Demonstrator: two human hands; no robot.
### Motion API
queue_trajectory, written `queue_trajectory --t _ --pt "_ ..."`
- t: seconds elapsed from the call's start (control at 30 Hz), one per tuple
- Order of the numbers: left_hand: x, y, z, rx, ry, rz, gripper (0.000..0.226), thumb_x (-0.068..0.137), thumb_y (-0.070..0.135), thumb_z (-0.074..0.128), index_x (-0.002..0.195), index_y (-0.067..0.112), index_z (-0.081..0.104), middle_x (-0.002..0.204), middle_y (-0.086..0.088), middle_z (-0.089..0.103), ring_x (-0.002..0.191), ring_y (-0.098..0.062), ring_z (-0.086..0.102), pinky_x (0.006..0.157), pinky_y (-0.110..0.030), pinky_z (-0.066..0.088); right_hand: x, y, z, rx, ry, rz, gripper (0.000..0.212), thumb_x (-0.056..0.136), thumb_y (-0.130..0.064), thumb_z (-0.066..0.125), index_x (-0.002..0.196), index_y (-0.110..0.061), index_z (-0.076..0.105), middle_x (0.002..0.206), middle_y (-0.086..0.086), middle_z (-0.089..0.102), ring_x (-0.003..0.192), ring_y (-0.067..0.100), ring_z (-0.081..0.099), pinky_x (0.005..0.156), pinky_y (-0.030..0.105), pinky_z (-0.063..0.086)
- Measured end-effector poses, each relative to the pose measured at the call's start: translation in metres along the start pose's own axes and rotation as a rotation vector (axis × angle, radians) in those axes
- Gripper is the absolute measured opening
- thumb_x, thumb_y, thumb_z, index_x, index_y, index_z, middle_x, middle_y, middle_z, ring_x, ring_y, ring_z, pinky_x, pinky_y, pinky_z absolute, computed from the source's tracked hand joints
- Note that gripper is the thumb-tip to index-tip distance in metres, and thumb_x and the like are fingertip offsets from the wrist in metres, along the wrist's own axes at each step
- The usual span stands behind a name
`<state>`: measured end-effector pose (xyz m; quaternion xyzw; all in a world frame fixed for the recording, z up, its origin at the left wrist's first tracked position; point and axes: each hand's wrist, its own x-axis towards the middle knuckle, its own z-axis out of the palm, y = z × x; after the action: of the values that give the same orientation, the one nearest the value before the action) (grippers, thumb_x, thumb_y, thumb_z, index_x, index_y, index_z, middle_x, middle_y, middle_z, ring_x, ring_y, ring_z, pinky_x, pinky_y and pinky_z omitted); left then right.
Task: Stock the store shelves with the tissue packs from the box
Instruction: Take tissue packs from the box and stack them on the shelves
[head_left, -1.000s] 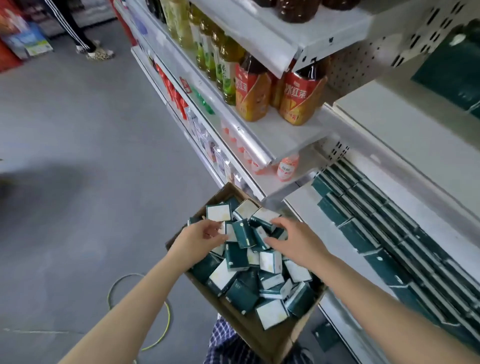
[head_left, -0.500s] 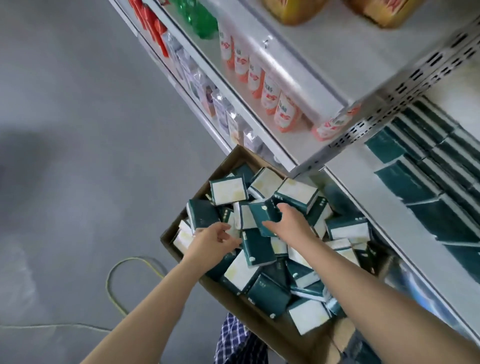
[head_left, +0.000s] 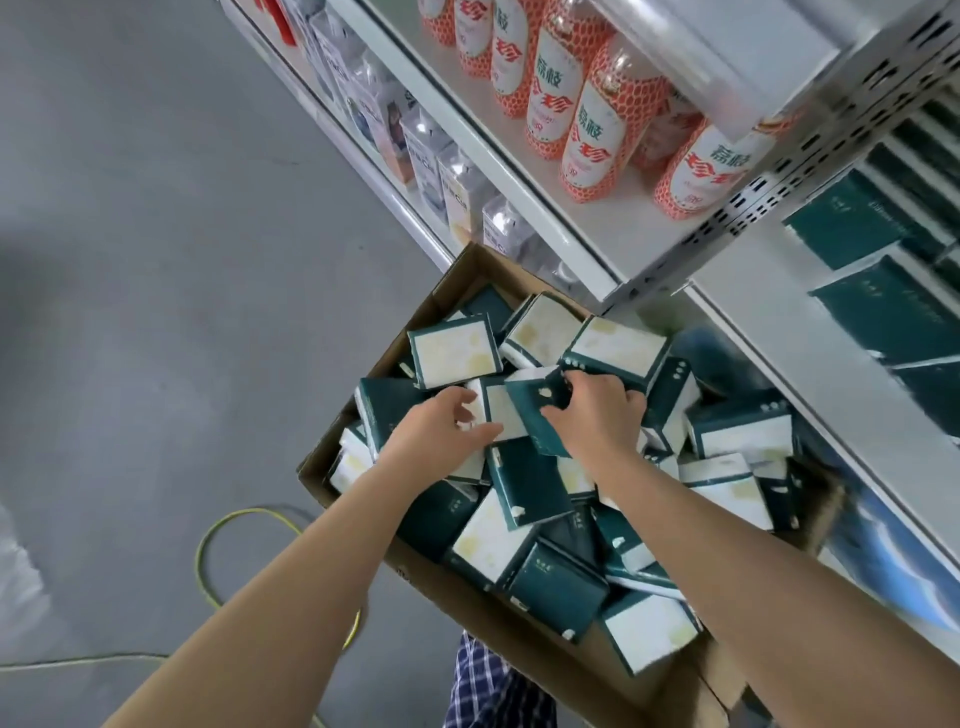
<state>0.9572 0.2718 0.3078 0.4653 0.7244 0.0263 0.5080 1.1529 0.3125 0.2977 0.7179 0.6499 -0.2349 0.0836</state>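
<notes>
A brown cardboard box (head_left: 332, 462) holds several loose dark green and white tissue packs (head_left: 524, 488) piled at all angles. My right hand (head_left: 597, 415) grips one green tissue pack (head_left: 535, 410) near the middle of the pile, fingers curled over its top edge. Beside it, my left hand (head_left: 436, 431) reaches into the box and pinches a white-faced pack (head_left: 496, 410). At the right, a white shelf (head_left: 779, 332) carries rows of green tissue packs (head_left: 883, 306) standing side by side.
Above the box a shelf holds orange-netted drink bottles (head_left: 597, 130), with boxed goods (head_left: 415, 150) on the lower shelf to the left. Grey floor spreads to the left, with a yellow-green cable (head_left: 218, 525) lying on it. Checked fabric (head_left: 493, 686) shows below the box.
The camera has tipped down and moved closer to the box. Both hands have gone deeper into the pile, and my right hand has closed on a green pack.
</notes>
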Motion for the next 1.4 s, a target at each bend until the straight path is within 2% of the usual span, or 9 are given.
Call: queue_trajectory --t 0.2,0.37,0.47,0.6,0.77,0.9,1.07,1.23,1.4 --pt "-0.020 0.020 -0.016 -0.022 0.040 0.077 0.068 0.087 0.064 0.064 0.145 0.033 0.045 0.133 0.008 0.060 0.113 -0.014 0.060 0.097 -0.031 0.050 -0.024 0.008 -0.033 0.471 -0.085 -0.055 0.045 0.083 -0.033 0.077 0.123 -0.018 0.063 0.114 -0.002 0.071 0.105 0.021 0.066 0.089 0.043 0.055" --pt "-0.048 0.057 -0.056 0.147 -0.079 0.206 0.088 0.081 0.063 0.072 0.155 0.045 0.027 0.157 0.005 0.041 0.139 -0.022 0.045 0.115 -0.042 0.039 -0.052 0.018 -0.078 0.552 -0.280 -0.221 0.043 0.078 -0.030 0.079 0.119 -0.035 0.067 0.105 -0.018 0.071 0.097 0.004 0.067 0.092 0.036 0.056" --pt "-0.073 0.084 -0.071 0.324 -0.151 0.274 0.081 0.082 0.057 0.076 0.151 0.043 0.037 0.154 0.011 0.046 0.139 -0.016 0.045 0.116 -0.038 0.035 -0.067 0.024 -0.111 0.499 -0.361 -0.300 0.052 0.077 -0.034 0.080 0.126 -0.039 0.063 0.110 -0.019 0.070 0.100 -0.002 0.064 0.092 0.024 0.052" --pt "-0.118 0.119 -0.068 0.397 -0.231 0.273 0.067 0.081 0.052 0.079 0.140 0.031 0.055 0.137 0.010 0.060 0.121 -0.013 0.058 0.109 -0.037 0.046 -0.095 0.037 -0.156 0.553 -0.388 -0.379 0.047 0.076 -0.029 0.081 0.119 -0.041 0.066 0.096 -0.028 0.070 0.091 -0.011 0.064 0.082 0.013 0.050" --pt "-0.177 0.153 -0.064 0.218 -0.149 0.237 0.055 0.083 0.047 0.079 0.130 0.025 0.063 0.129 0.009 0.065 0.113 -0.012 0.062 0.105 -0.032 0.047 -0.137 0.070 -0.208 0.806 -0.312 -0.331 0.045 0.077 -0.029 0.084 0.115 -0.045 0.066 0.106 -0.022 0.070 0.099 -0.005 0.064 0.090 0.026 0.055" --pt "-0.219 0.174 -0.071 -0.057 -0.146 0.272 0.035 0.086 0.038 0.080 0.114 0.022 0.071 0.114 0.000 0.074 0.108 -0.022 0.069 0.105 -0.046 0.051 -0.167 0.105 -0.242 1.042 -0.286 -0.211 0.048 0.079 -0.021 0.084 0.122 -0.024 0.063 0.116 -0.006 0.070 0.104 0.008 0.068 0.089 0.025 0.055" --pt "-0.275 0.220 -0.066 -0.272 -0.145 0.292 0.047 0.072 0.054 0.083 0.113 0.033 0.073 0.113 -0.002 0.075 0.108 -0.021 0.071 0.101 -0.040 0.055 -0.203 0.147 -0.295 1.210 -0.153 -0.177 0.039 0.080 -0.021 0.083 0.115 -0.021 0.067 0.099 -0.013 0.076 0.095 -0.001 0.069 0.070 0.008 0.050" --pt "-0.322 0.270 -0.060 -0.353 -0.087 0.350 0.060 0.073 0.051 0.083 0.124 0.024 0.069 0.120 0.000 0.074 0.111 -0.021 0.070 0.103 -0.042 0.054 -0.232 0.165 -0.350 1.155 -0.167 -0.257 0.033 0.080 -0.032 0.082 0.108 -0.031 0.064 0.106 -0.013 0.073 0.100 0.000 0.068 0.085 0.020 0.053" --pt "-0.370 0.307 -0.051 -0.390 -0.028 0.387 0.052 0.081 0.046 0.082 0.123 0.018 0.070 0.117 -0.007 0.075 0.113 -0.030 0.069 0.104 -0.045 0.053 -0.266 0.181 -0.396 1.224 -0.199 -0.335 0.022 0.086 -0.020 0.077 0.105 -0.018 0.066 0.094 -0.009 0.078 0.085 0.014 0.076 0.068 0.020 0.059"
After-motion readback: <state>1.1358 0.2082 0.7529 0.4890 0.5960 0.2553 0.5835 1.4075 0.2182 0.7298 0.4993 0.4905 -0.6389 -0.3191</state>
